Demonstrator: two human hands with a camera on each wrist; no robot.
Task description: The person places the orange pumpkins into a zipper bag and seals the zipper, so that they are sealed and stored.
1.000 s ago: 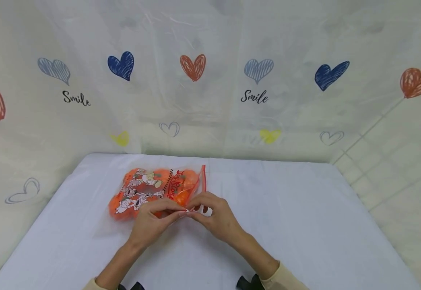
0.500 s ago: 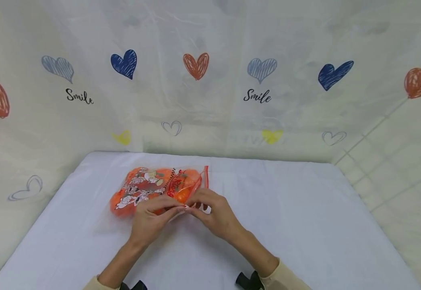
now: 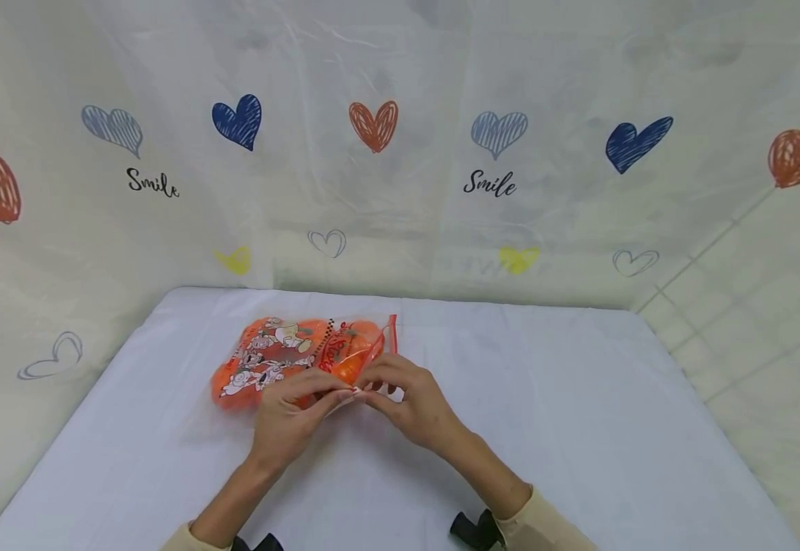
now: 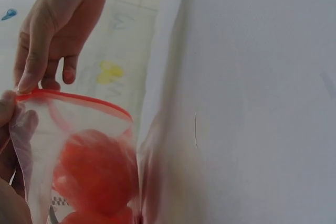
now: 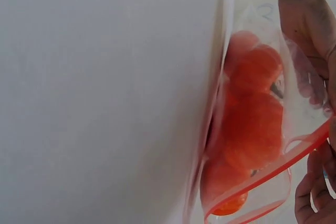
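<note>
A clear zip bag with cartoon print and red lettering lies on the table's left half, filled with round orange objects, some with dark green bits. Its red zip edge faces right, and the two red edges stand apart at the far end. At the near corner of the mouth, my left hand pinches the bag between thumb and forefinger. Right beside it, my right hand pinches the zip edge, the two hands' fingertips meeting. The right hand's other fingers hang loosely curled.
A white cloth covers the table, which runs back to a pale curtain printed with hearts and "Smile". Dark wrist-camera mounts show by both sleeves at the front.
The head view has shifted slightly. Both hands keep pinching the bag's near corner, with small fingertip movements; the bag stays in place.
</note>
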